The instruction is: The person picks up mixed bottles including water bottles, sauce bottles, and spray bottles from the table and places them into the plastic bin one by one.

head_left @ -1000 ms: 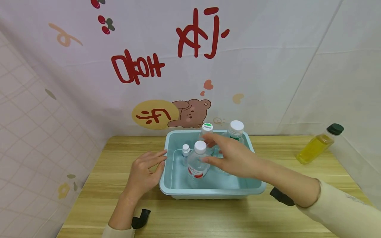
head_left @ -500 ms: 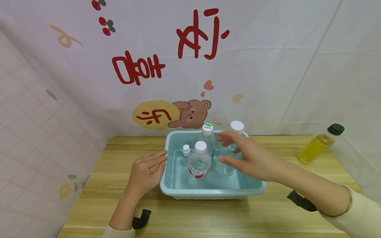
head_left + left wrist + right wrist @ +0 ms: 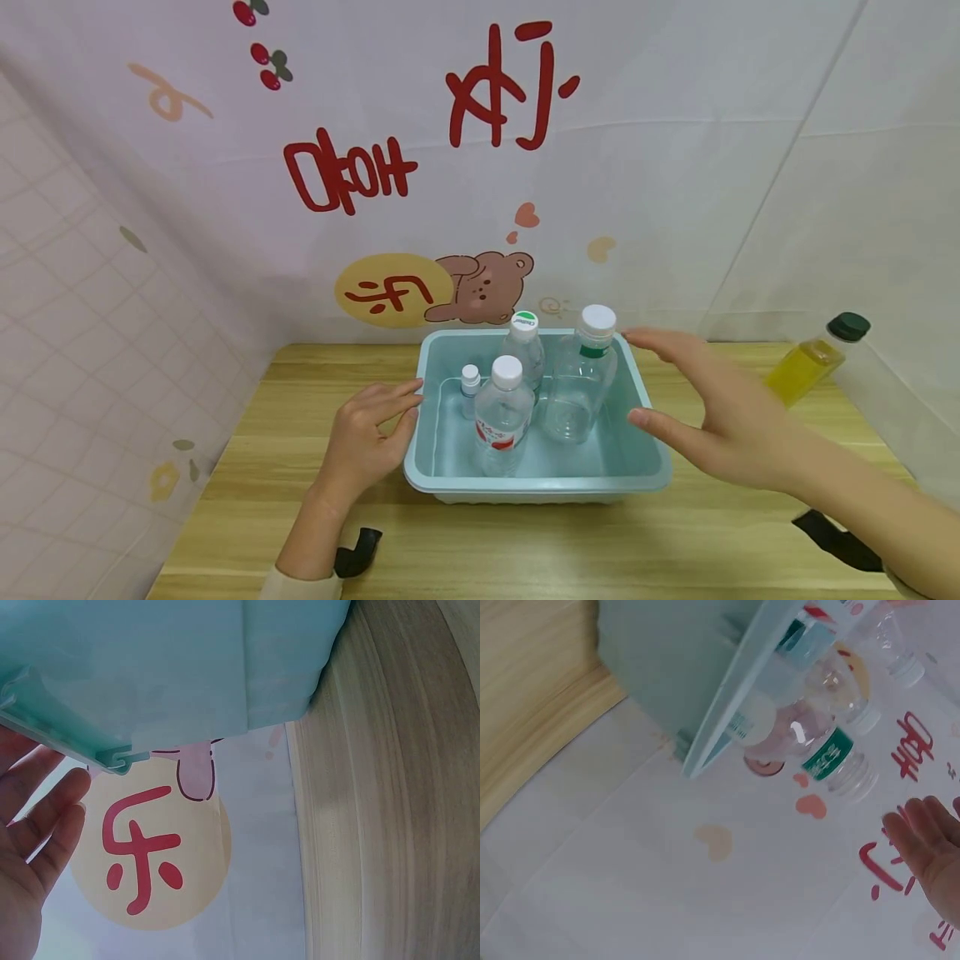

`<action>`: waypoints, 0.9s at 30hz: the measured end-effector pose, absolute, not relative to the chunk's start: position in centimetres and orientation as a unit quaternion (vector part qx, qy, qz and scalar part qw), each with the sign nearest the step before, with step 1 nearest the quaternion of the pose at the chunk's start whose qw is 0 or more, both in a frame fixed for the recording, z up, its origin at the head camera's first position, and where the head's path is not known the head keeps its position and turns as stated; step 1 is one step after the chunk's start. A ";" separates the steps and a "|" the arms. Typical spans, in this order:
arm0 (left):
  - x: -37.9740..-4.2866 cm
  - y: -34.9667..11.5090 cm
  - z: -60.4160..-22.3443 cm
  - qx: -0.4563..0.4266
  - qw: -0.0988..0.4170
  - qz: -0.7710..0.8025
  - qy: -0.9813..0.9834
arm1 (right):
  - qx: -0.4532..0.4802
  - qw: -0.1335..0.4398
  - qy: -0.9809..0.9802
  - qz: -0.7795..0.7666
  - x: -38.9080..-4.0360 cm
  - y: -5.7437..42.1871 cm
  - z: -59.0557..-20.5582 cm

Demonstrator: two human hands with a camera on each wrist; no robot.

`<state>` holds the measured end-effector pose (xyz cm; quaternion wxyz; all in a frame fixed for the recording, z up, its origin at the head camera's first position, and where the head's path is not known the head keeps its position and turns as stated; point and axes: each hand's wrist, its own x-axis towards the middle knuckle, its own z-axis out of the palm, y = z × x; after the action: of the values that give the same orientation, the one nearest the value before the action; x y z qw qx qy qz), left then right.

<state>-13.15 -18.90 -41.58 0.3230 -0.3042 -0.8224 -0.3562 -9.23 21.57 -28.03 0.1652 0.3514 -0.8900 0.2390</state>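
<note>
A pale blue plastic basin point(image 3: 536, 484) stands on the wooden table. My left hand point(image 3: 366, 432) rests its fingertips on the left rim, fingers fairly straight; the left wrist view has these fingers at the rim's underside. In the basin stand a large clear bottle point(image 3: 581, 385) with white cap and green band, a clear bottle point(image 3: 524, 354) with green-marked cap, a bottle point(image 3: 500, 422) with red-printed label, and a tiny white-capped bottle point(image 3: 469, 383). Past the right rim hovers my right hand point(image 3: 723, 425), fingers spread, holding nothing. Beyond it is a dark-capped bottle of yellow oil point(image 3: 802, 371), partly hidden.
A white printed cloth point(image 3: 675, 208) hangs behind the table point(image 3: 525, 550), close to the basin's far side. Another patterned cloth point(image 3: 90, 350) borders the left. Table surface shows in front of the basin and on both sides of it.
My right hand has moved right, from above the bottles in the basin to beyond its right rim, uncovering the large clear bottle. My left hand has stayed on the left rim.
</note>
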 end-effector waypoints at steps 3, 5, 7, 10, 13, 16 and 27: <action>-13.1 -18.9 -41.5 -0.305 0.326 -0.354 -0.822 | 0.357 0.213 -0.888 0.199 -9.0 22.9 -28.3; -13.1 -18.9 -41.4 -0.304 0.324 -0.355 -0.822 | 0.360 0.248 -0.882 0.178 -8.9 23.7 -28.5; -13.0 -18.9 -41.4 -0.304 0.323 -0.356 -0.823 | 0.356 0.274 -0.879 0.159 -8.9 24.6 -28.6; -13.1 -18.9 -41.5 -0.303 0.322 -0.356 -0.823 | 0.350 0.306 -0.873 0.149 -9.2 26.1 -29.1; -13.1 -18.9 -41.5 -0.303 0.322 -0.356 -0.823 | 0.340 0.324 -0.873 0.133 -9.8 28.0 -29.6; -13.1 -18.9 -41.4 -0.306 0.323 -0.357 -0.822 | 0.320 0.326 -0.883 0.111 -10.5 30.1 -30.0; -13.2 -18.9 -41.4 -0.311 0.327 -0.357 -0.818 | 0.173 0.270 -0.945 0.059 -14.7 39.4 -31.9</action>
<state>-13.16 -18.89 -41.36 0.3268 -0.3106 -0.8180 -0.3573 -14.69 39.39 -31.91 0.2701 0.1729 -0.9454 0.0585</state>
